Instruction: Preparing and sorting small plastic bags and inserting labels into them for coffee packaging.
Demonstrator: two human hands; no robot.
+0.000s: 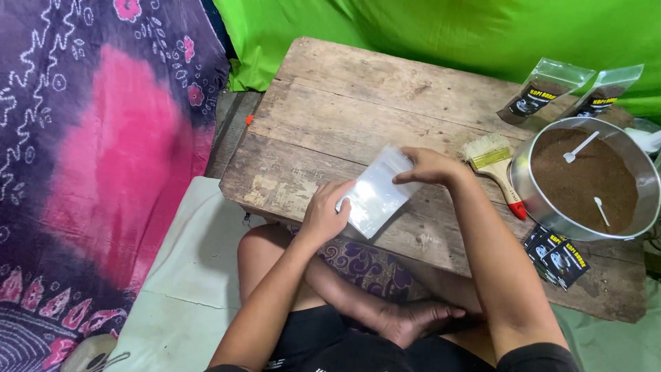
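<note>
- The person sits cross-legged at the near edge of a low wooden table (358, 103), both bare arms reaching over it.
- The left hand (325, 213) grips the lower left corner of a small clear plastic pouch (375, 196), fingers curled round its edge.
- The right hand (428, 167) pinches the pouch's upper right corner, fingertips closed on the plastic.
- The pouch is held between the two hands just above the table's near edge, tilted, and it looks empty.
- Toward the right edge of the table stands a round metal bowl (527, 176) filled with brown powder (582, 180).
- Two white spoons lie in the powder: one (580, 147) near the far side, the other (602, 211) near the near side.
- A paintbrush (497, 169) with pale bristles and a red-tipped handle lies just beside the bowl on its left.
- Two filled pouches (544, 91) with dark labels lean at the far right corner, behind the bowl.
- A small stack of dark labels (559, 256) lies at the near right edge, just below the bowl.
- A green cloth (427, 31) hangs beyond the far edge; a purple and pink patterned cloth (103, 151) lies well off the left edge.
</note>
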